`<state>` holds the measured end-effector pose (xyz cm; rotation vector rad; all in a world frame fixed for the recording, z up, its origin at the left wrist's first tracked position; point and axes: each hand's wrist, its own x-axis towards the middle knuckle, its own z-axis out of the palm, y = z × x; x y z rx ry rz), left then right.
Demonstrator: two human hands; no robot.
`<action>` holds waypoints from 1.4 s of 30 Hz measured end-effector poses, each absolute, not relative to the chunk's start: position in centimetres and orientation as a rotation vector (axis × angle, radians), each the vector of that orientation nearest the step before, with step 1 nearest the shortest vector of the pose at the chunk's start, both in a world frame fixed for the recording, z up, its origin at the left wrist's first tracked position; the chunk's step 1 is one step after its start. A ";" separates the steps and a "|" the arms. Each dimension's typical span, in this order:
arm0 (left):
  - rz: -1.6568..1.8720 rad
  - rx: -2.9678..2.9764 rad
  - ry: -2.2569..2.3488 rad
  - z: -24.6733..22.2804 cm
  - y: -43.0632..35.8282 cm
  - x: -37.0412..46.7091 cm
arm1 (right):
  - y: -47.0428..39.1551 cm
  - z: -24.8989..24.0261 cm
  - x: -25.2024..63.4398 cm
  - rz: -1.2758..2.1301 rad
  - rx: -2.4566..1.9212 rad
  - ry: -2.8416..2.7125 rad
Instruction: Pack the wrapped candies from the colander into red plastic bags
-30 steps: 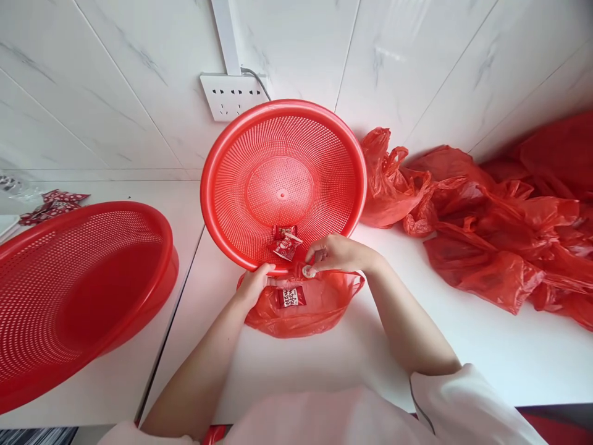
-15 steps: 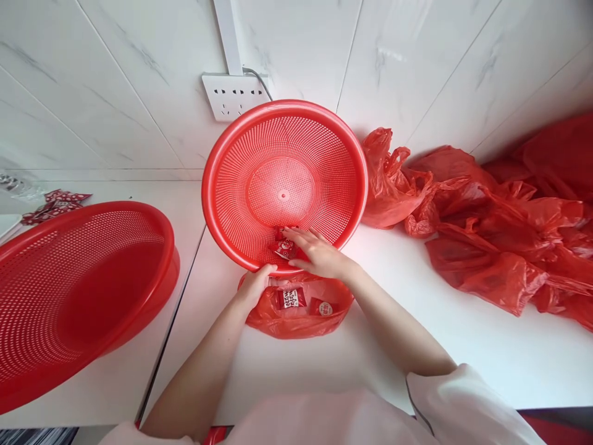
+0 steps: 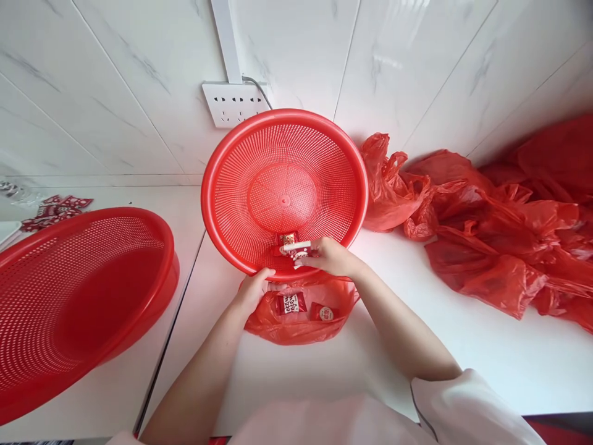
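Observation:
A red plastic basket [image 3: 283,145] is tilted with its open side facing me. My left hand [image 3: 254,292] grips its near rim, thumb on top and fingers underneath. Inside, at the basket's low side, my right hand [image 3: 331,256] is closed on a small red-and-white snack packet [image 3: 303,252]. Another snack packet [image 3: 288,238] lies just beyond it, partly covered. Below the rim sits an open red plastic bag [image 3: 296,334]. In the bag are a red packet with a white label [image 3: 291,303] and a red packet with a round label [image 3: 323,312].
A second red basket [image 3: 169,247] stands at the left, with several patterned red packets [image 3: 53,213] behind it. Crumpled red plastic bags [image 3: 491,241] are heaped along the right. Behind the tilted basket, a white socket panel [image 3: 236,102] is on the tiled wall.
My right hand has gone from lying spread over the packets to holding one, lifted slightly. My left hand keeps its place on the rim. The view has shifted a little.

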<state>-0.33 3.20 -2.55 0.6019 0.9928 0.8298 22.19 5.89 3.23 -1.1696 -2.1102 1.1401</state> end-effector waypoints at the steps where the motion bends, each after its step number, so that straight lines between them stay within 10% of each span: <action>1: 0.836 0.608 0.993 -2.6 3.2 -0.3 | 5.9 3.3 22.2 1.287 -1.123 -1.965; 9: 0.845 0.621 0.991 -3.1 3.4 -0.6 | 5.8 3.8 22.6 1.832 -0.932 -1.485; 27: 0.844 0.667 0.959 -2.7 3.3 -0.4 | 6.0 3.5 22.9 1.404 -1.036 -1.734; 38: 0.835 0.642 0.952 -1.7 3.4 0.1 | 5.3 3.8 22.7 1.731 -0.863 -2.256; 42: 0.853 0.627 1.016 -1.7 3.3 0.2 | 5.3 3.7 21.8 1.195 -1.086 -2.250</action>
